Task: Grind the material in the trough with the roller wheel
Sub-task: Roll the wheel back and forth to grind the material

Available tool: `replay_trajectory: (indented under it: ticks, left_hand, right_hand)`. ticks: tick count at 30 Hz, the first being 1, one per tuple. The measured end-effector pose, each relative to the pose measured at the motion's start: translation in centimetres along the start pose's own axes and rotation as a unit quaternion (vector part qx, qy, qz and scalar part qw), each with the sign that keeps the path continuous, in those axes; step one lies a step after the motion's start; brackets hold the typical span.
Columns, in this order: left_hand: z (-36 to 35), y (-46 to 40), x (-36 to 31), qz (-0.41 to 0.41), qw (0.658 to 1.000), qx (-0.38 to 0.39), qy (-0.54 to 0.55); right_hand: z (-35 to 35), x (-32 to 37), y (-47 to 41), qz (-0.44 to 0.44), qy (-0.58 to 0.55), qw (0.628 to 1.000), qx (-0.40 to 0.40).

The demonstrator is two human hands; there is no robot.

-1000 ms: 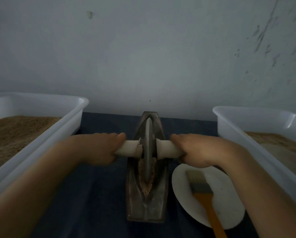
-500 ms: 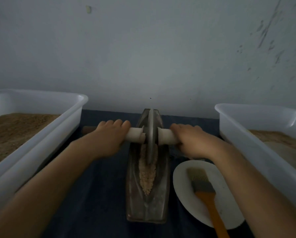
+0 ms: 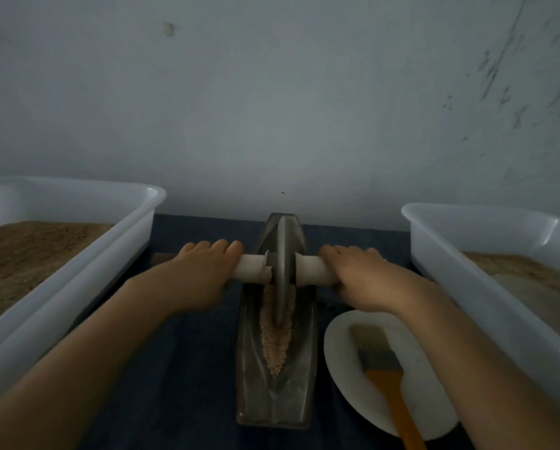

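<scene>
Rolling the wheel (image 3: 282,271) through the trough (image 3: 273,394)

My left hand (image 3: 204,271) and right hand (image 3: 360,277) each grip a handle; I'd press evenly, keeping it centred over the grain (image 3: 273,345).

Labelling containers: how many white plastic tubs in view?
2. One white plastic tub at left of the metal trough, one white plastic tub at right. Both cropped by the frame; none seems hidden.
</scene>
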State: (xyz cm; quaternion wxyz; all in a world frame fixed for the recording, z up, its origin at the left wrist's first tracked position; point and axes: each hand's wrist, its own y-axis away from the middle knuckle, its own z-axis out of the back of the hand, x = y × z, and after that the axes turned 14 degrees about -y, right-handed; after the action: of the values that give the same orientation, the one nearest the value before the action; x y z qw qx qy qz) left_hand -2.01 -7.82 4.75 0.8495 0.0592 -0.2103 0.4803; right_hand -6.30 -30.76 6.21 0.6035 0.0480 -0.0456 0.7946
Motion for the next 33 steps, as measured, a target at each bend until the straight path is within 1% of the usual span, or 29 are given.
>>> replay_trajectory:
  ticks: [2,5,7,9,12,15,17,19,21,24,26,28,30,33]
  left_hand:
    - [1.4,1.0,0.1,-0.038,0.997,0.069,0.019]
    - [3.2,2.2,0.5,-0.086,0.98,0.164,0.067]
    - [3.7,2.6,0.8,-0.106,0.969,0.203,0.09]
    - [3.9,2.7,1.0,-0.109,0.964,0.215,0.112]
    - [3.6,2.3,0.9,-0.093,0.966,0.199,0.135]
    - [3.0,1.4,0.8,-0.075,0.972,0.176,0.138]
    - [2.4,0.6,0.7,-0.063,0.981,0.142,0.113]
    - [1.4,-0.2,0.6,-0.037,0.993,0.093,0.069]
    - [0.2,-0.8,0.4,-0.001,0.999,0.024,0.026]
    - [-1.7,-1.5,-0.2,0.043,0.995,-0.092,-0.016]
    - [-2.2,-1.8,-0.4,0.059,0.989,-0.136,-0.018]
    - [-2.2,-2.0,-0.5,0.065,0.987,-0.144,-0.012]
    - [-2.2,-1.9,-0.4,0.062,0.989,-0.134,-0.005]
    - [-1.7,-1.4,-0.1,0.044,0.996,-0.082,0.011]
  right_hand:
    - [1.1,0.8,0.9,-0.004,-0.021,0.998,0.058]
    - [2.5,1.7,2.1,0.004,-0.026,0.991,0.132]
    - [3.0,1.9,2.7,0.01,-0.023,0.986,0.163]
    - [3.0,1.9,2.6,0.012,-0.025,0.986,0.167]
    - [2.4,1.5,1.7,0.005,-0.025,0.989,0.143]
    - [1.7,1.0,0.6,-0.003,-0.016,0.997,0.082]
    - [1.0,0.4,0.1,0.0,-0.01,0.999,0.038]
    - [0.2,-0.2,-0.6,0.001,-0.011,1.0,-0.005]
    - [-0.7,-0.7,-1.2,0.007,-0.004,0.998,-0.058]
    - [-1.9,-1.3,-2.0,0.015,0.014,0.991,-0.131]
    - [-2.4,-1.5,-2.3,0.012,0.021,0.987,-0.156]
    - [-2.5,-1.4,-2.3,0.01,0.022,0.986,-0.164]
    - [-2.4,-1.2,-2.1,0.01,0.025,0.987,-0.156]
    - [-1.7,-0.9,-1.4,0.008,0.023,0.993,-0.114]
